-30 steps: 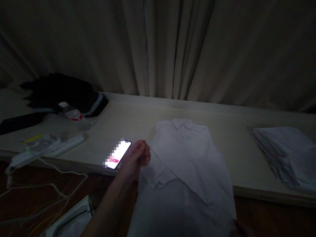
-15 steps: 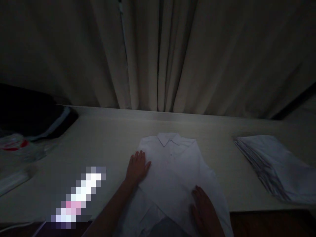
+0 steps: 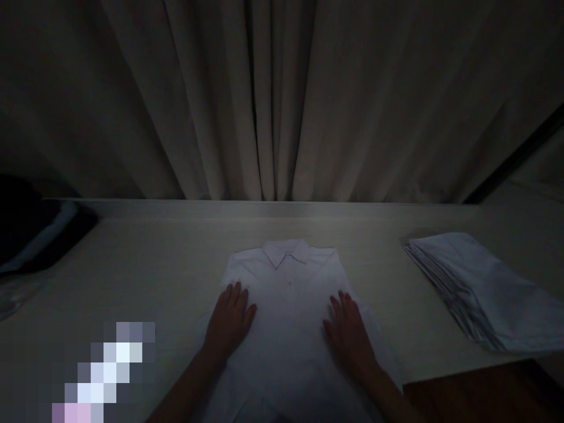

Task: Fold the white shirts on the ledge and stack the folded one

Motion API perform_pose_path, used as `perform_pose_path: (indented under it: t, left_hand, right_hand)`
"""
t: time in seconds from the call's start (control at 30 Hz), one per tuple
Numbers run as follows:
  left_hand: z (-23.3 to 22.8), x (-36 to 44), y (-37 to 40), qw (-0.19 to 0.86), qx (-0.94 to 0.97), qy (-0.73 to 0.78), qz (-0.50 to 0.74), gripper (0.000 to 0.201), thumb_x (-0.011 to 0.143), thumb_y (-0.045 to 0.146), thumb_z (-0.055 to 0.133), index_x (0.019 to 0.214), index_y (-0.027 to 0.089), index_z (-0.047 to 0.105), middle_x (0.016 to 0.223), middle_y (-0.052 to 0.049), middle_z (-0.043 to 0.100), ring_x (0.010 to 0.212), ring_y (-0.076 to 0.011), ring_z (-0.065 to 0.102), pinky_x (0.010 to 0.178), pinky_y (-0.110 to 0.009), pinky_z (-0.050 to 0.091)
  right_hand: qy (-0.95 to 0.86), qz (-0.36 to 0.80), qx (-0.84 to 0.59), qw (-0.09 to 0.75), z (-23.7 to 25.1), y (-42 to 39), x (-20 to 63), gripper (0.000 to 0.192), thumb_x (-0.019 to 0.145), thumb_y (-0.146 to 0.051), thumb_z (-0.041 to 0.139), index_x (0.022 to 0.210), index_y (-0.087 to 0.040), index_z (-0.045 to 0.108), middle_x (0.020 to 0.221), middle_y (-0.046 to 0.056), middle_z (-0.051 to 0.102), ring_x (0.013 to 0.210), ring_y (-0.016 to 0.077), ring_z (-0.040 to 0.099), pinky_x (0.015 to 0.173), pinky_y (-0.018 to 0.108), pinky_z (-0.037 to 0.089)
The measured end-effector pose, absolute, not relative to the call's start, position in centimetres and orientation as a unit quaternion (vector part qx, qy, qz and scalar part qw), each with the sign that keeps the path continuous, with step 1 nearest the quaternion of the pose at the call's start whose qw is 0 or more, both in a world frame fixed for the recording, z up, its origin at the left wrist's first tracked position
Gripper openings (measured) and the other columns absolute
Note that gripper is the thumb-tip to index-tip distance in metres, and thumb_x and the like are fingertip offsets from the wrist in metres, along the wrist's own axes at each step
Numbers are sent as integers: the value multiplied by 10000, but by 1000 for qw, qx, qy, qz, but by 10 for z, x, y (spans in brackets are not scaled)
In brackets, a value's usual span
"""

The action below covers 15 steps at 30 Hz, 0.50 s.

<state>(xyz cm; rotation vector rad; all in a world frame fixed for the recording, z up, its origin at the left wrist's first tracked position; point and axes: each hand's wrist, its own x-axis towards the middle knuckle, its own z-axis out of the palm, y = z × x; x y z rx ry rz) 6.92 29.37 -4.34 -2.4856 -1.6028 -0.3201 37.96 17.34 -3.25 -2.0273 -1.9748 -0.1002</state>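
At the far left edge of the table (image 3: pixel 145 258), a dark bundle of cloth (image 3: pixel 30 226) is seen, with a pale stripe along its near side. Just in front of it a clear, glassy thing (image 3: pixel 13 294) is made out at the frame's edge, too dim to be identified. Nearer the camera, at the lower left, a bright lit screen (image 3: pixel 106 370) is laid on the table; its surface is blurred.

The left hand (image 3: pixel 229 320) is laid flat on the left part of a white shirt (image 3: pixel 288 294), with the fingers stretched out and close together and the palm pressed down. Nothing is clasped in its grip; the cloth is only touched from above.

The shirt is spread in the middle of the table, front side up, with the collar (image 3: pixel 284 252) turned toward the curtain (image 3: pixel 282 100) and the lower part hung over the near table edge. The sleeves are tucked out of sight.

The right hand (image 3: pixel 350 332) is laid flat on the right part of the shirt, level with the left one and well apart from it. Its fingers are likewise extended and its grip is spread wide, with nothing taken hold of.

Further right, a stack of folded white cloths (image 3: pixel 480 288) is placed on the table, well apart from the shirt, its layered edges turned toward the shirt. Behind everything, the pale curtain is hung in deep folds down to the table's far edge.
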Motion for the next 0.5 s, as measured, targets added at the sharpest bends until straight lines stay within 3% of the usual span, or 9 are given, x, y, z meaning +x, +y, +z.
perform_pose_path:
  t: [0.13,0.3,0.5]
  left_hand:
    - [-53,67,295,81,-828,-547,-95,679,845,590,375,1337,129,457,1424,-188,426,1340,-358,337,1094,-536,247]
    - [-63,60,296,91,-825,-550,-93,712,838,615,362,1392,168,381,1461,-168,377,1355,-365,305,1087,-538,234]
    - [-56,69,300,79,-824,-555,-85,710,832,618,371,1386,174,389,1459,-166,380,1356,-370,299,1081,-551,232]
  right_hand:
    - [-672,3,-730,120,-29,237,395,713,910,-531,302,1408,-21,303,1502,216,236,1407,303,154,1141,459,189]
    - [-680,27,-729,70,-55,250,401,804,848,-678,287,1437,-132,286,1522,167,216,1410,316,131,1141,492,116]
    - [-678,17,-733,54,-58,250,399,784,855,-677,261,1449,-166,259,1533,153,181,1416,306,102,1140,500,74]
